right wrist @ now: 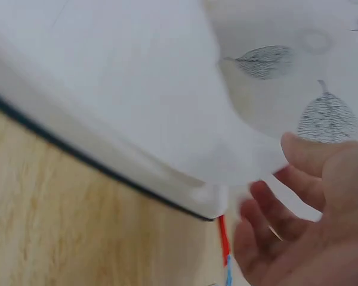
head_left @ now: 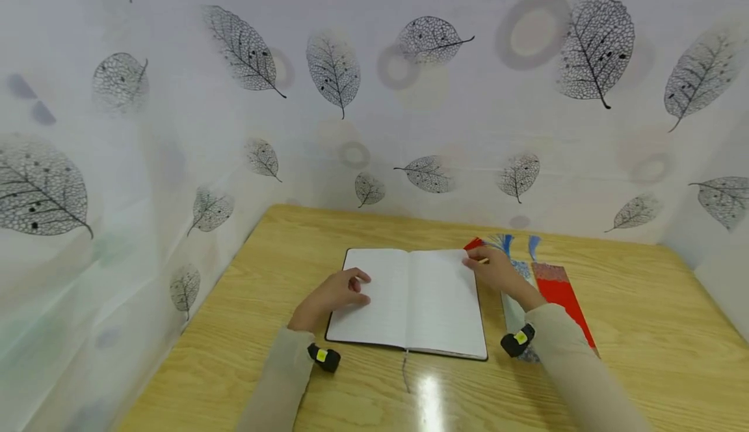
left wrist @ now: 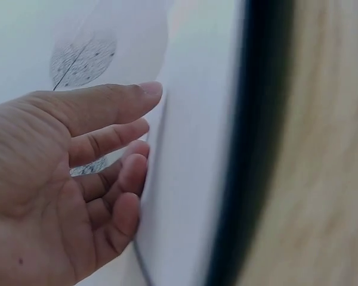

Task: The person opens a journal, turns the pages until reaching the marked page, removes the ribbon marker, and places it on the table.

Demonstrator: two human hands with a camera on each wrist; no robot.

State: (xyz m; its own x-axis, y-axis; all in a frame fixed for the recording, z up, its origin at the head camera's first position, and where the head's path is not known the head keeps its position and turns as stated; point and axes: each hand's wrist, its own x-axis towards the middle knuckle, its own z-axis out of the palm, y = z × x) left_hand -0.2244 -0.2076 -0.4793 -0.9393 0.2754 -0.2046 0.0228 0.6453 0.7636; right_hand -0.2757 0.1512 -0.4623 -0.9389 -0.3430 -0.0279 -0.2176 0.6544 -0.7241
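An open notebook (head_left: 445, 302) with a dark cover lies on the wooden table, its pages faintly ruled. My right hand (head_left: 496, 270) is at its upper right corner. In the right wrist view, the thumb and index finger of that hand (right wrist: 313, 208) pinch the corner of a page (right wrist: 161, 107), which curves up off the pages beneath. Over the left page, my left hand (head_left: 333, 294) has loosely bent fingers and holds nothing. Its fingertips (left wrist: 130, 208) are at the page surface in the left wrist view. A thin grey ribbon (head_left: 405, 373) trails from the notebook's bottom edge.
Right of the notebook lie a red strip (head_left: 562, 295) with a glittery band and a pale strip (head_left: 513, 315), partly under my right arm. Blue tassels (head_left: 534, 247) and a red tip (head_left: 474, 243) show beyond. Leaf-patterned sheeting (head_left: 374, 126) surrounds the table (head_left: 292, 237).
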